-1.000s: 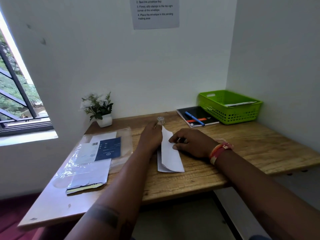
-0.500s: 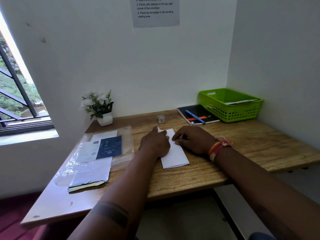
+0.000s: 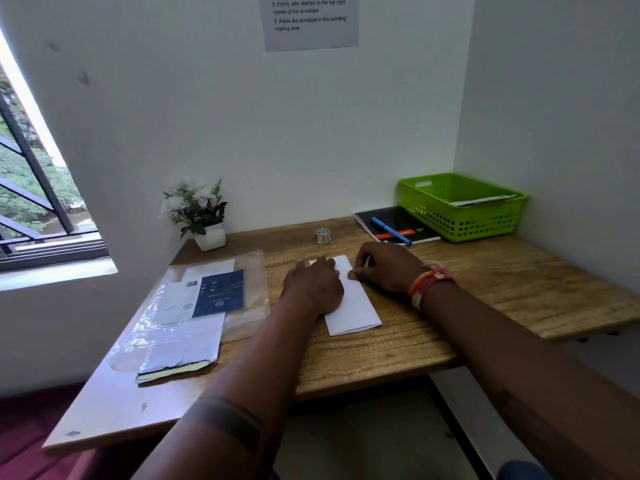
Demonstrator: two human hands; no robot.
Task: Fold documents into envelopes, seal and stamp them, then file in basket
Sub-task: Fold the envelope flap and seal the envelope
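Observation:
A folded white document [image 3: 356, 306] lies flat on the wooden desk [image 3: 485, 292] in front of me. My left hand [image 3: 313, 285] presses palm-down on its left half, fingers together. My right hand [image 3: 384, 268] rests at the paper's far right edge, fingertips pinching or pressing that edge. A green plastic basket [image 3: 460, 216] stands at the back right corner with a white envelope [image 3: 485, 200] lying in it. A clear plastic sleeve [image 3: 194, 306] with a blue-and-white printed sheet and white envelopes lies to the left.
A small clear jar [image 3: 323, 235] stands behind the paper. A black notebook [image 3: 398, 225] with a blue pen [image 3: 391, 231] lies beside the basket. A potted white flower [image 3: 201, 216] sits at the back left. Walls close the desk behind and right; a window is left.
The document's raised flap has been laid down flat. My left hand moved from its far end onto the left half and presses there; my right hand stayed at the far right edge.

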